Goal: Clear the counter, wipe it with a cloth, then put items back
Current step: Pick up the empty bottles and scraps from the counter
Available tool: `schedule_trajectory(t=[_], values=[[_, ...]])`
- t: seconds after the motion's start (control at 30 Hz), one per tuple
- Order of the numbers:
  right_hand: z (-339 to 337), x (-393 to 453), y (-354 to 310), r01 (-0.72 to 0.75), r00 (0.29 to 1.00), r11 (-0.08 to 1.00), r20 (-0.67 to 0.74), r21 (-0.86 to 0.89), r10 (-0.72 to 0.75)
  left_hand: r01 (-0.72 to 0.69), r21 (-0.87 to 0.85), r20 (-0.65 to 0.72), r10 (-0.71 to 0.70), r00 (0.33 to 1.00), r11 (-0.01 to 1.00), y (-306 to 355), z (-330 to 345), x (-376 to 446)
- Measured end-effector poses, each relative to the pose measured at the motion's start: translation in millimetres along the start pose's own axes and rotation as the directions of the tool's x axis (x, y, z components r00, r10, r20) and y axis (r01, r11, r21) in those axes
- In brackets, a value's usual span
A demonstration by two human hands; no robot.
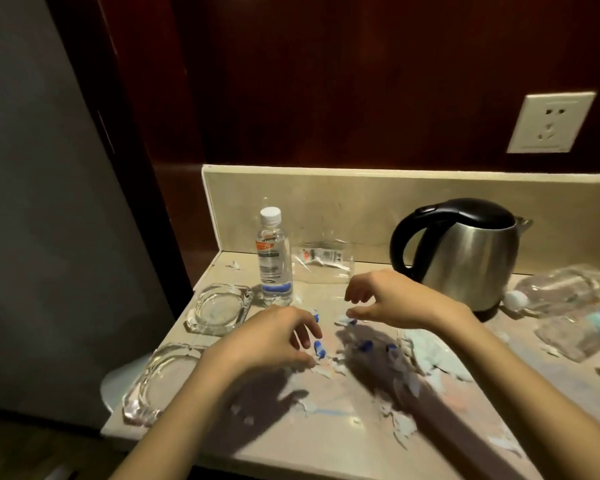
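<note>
1. Your left hand hovers low over the beige stone counter, fingers loosely curled and bent down. The thumb tip seems to touch the torn white paper scraps beneath it; whether it actually pinches one you cannot tell from this blurred view.
2. Your right hand is further back, near the middle of the counter. Its fingers hang curled with a narrow gap between thumb and forefinger, and the thumb tip is just over a small white-and-blue scrap. It does not plainly hold anything.
3. Small blue-and-white wrapper pieces lie between your two hands, with more scattered to the right in your right arm's shadow.
4. A clear plastic water bottle with a white cap stands upright at the back left, just behind your left hand.
5. Two square clear glass ashtrays sit on the left edge: the rear one just beside the bottle, the front one near the corner, overhanging the edge slightly.
6. A flat clear plastic wrapper lies against the back ledge between the bottle and the kettle.
7. A brushed-steel electric kettle with a black handle and lid stands at the back right, behind your right wrist.
8. A crushed clear plastic bottle lies on its side to the kettle's right, with crumpled clear wrapping just in front of it.
9. A white wall socket is set in the dark red wooden panel above the kettle.
</note>
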State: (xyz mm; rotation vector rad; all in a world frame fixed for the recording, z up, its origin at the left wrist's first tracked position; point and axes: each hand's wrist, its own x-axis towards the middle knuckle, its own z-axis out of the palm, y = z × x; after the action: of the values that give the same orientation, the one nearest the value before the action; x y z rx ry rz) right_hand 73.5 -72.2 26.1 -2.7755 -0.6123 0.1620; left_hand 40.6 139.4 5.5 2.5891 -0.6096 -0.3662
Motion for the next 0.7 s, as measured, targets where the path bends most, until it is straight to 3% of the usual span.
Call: schedule_trajectory(t=[0.27,0.43,0.53,0.7], values=[[20,86,13,-0.068,0.981,0.996,-0.187,-0.065,0.055,0.0,-0.09,0.042,0.004,0.999,0.996,-20,-20,17],[42,126,20,-0.06,0.974,0.99,-0.223,-0.128,0.031,-0.023,-0.152,0.003,0.024,1.0,0.988,-26,-23,30],[57,139,21,-0.115,0.975,0.96,-0.216,-0.256,0.059,-0.02,-0.193,-0.053,0.01,0.999,0.981,-31,-23,34],[60,149,19,-0.172,0.963,0.929,-0.253,-0.327,0.089,-0.014,-0.257,-0.087,-0.009,0.996,0.966,-39,-22,38]])
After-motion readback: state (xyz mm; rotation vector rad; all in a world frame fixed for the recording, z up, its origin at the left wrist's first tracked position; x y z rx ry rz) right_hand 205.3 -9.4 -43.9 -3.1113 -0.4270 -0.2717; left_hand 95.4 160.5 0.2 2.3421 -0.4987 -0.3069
